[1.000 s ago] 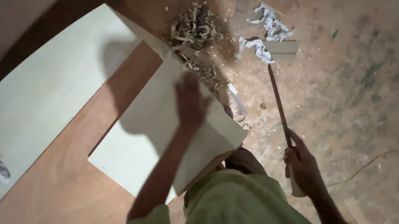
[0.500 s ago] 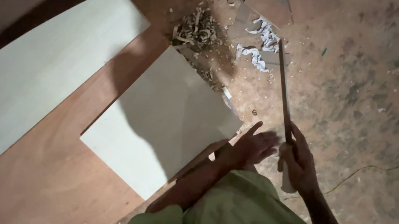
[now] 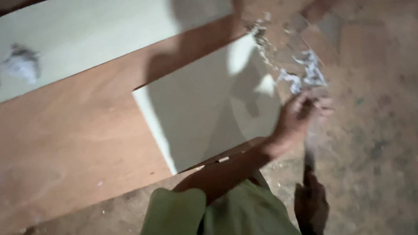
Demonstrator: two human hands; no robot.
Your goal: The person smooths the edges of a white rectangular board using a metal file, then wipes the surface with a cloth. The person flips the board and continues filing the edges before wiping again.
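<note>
My right hand [image 3: 311, 206] is low at the right, shut on the dark handle of a long thin tool [image 3: 310, 157] that points away from me and is blurred. My left arm in a green sleeve crosses the near corner of a pale rectangular board [image 3: 199, 113]. My left hand [image 3: 297, 118] is past that board's right edge, at the upper part of the tool, fingers stretched to the right. Blur hides whether it grips the tool. The pale board lies on a brown plywood sheet [image 3: 64, 152].
A larger pale board [image 3: 90, 32] lies at the top left with a crumpled grey wad [image 3: 21, 62] on it. Whitish scraps and shavings [image 3: 306, 71] litter the dirt floor [image 3: 397, 143] beyond the small board's far right corner.
My left hand has left the top of the pale board and swung right to the long tool. The right hand keeps its hold on the handle. The view has shifted.
</note>
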